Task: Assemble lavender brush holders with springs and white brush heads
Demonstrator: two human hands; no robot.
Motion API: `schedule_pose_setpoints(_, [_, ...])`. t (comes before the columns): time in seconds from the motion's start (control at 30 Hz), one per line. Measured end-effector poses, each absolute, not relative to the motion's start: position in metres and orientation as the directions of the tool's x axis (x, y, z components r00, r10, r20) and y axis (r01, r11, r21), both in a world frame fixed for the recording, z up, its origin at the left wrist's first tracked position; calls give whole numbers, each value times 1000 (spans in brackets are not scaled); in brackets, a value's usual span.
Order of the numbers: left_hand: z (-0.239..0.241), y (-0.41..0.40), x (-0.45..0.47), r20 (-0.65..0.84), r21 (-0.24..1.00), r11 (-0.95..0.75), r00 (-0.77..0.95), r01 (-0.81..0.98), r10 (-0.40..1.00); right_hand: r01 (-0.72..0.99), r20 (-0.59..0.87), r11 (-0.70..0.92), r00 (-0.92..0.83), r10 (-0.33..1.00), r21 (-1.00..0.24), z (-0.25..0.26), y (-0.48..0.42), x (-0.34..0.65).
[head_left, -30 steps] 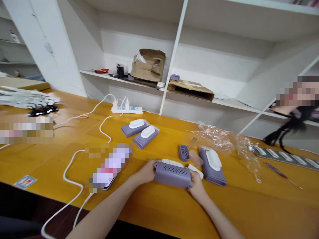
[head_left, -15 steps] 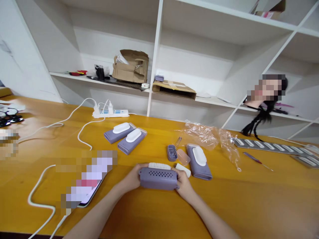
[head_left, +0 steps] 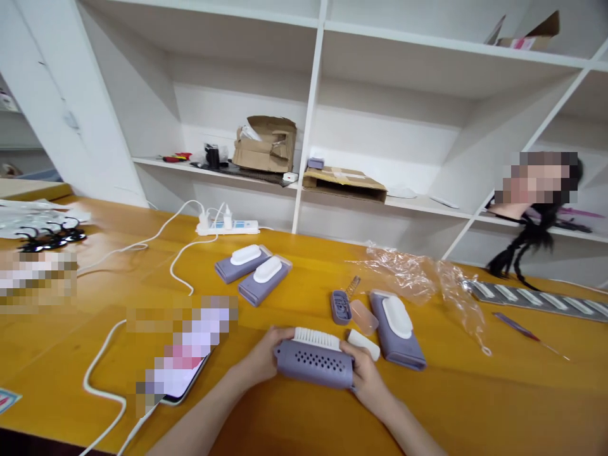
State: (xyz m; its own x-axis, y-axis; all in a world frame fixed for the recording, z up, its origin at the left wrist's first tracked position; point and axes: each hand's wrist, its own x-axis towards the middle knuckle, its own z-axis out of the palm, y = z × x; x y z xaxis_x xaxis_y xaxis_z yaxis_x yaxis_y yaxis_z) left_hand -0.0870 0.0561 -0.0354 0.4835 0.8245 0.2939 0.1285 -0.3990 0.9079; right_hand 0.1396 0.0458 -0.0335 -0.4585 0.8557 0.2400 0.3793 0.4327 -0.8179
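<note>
Both my hands grip a purple perforated brush case [head_left: 314, 363] with white bristles along its top, just above the wooden table [head_left: 475, 405]. My left hand [head_left: 263, 356] is closed on its left end and my right hand [head_left: 367, 379] on its right end. Right behind it lie a small white cap [head_left: 363, 344], a pink translucent cap [head_left: 363, 316], a small purple part [head_left: 340, 307] and another purple case with a white top [head_left: 397, 320].
Two more purple cases [head_left: 253, 270] lie further back left, near a white power strip [head_left: 228, 226] with cables. A phone [head_left: 183, 372] lies at my left. Crumpled clear plastic [head_left: 418, 272] and a grey strip of parts [head_left: 532, 296] lie to the right. White shelves [head_left: 304, 126] stand behind.
The view has shifted a little; both hands keep their hold on the purple case in about the same spot on the table.
</note>
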Motion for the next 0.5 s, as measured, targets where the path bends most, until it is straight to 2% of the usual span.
schedule_pose_setpoints(0.2, [-23,53,-84,336,902,-426,517,62,787,362,222,428,-490,843,-828,-31,48,140])
schedule_pose_setpoints(0.5, [-24,53,-83,378,878,-471,486,82,788,406,215,414,-451,866,-814,-29,47,137])
